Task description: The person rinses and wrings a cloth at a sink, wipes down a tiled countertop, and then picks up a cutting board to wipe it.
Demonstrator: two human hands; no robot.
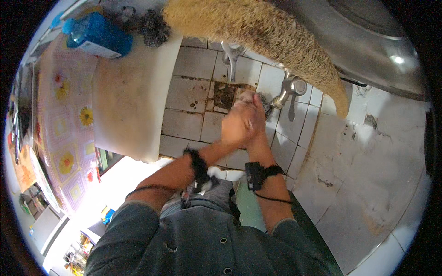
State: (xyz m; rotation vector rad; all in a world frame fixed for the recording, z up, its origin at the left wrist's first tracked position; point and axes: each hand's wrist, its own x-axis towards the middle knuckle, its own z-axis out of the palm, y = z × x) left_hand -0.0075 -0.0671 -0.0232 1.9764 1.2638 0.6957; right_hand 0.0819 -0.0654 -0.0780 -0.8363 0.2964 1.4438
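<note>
My left hand [235, 126] and my right hand [258, 119] are pressed together over a white-tiled sink [186, 91]. The left lies across the right, and motion blurs both. Whitish lather appears to cover the fingers at the far end. Whether anything is enclosed between the palms is hidden. A grey steel wool scrubber [266, 102] shows just beyond the right hand; I cannot tell whether the hand touches it. Close by on the right is a metal lever tap [289, 90]. The dark, stained drain [225, 96] lies beyond the hands, to their left.
A second tap [233, 63] stands at the back. Above it stretches a long, dried loofah [262, 31], beside a large metal vessel [366, 45]. On the left are a pale board [129, 107], a blue bottle [98, 36], a dark scrubber [153, 29] and a flowered cloth [69, 134].
</note>
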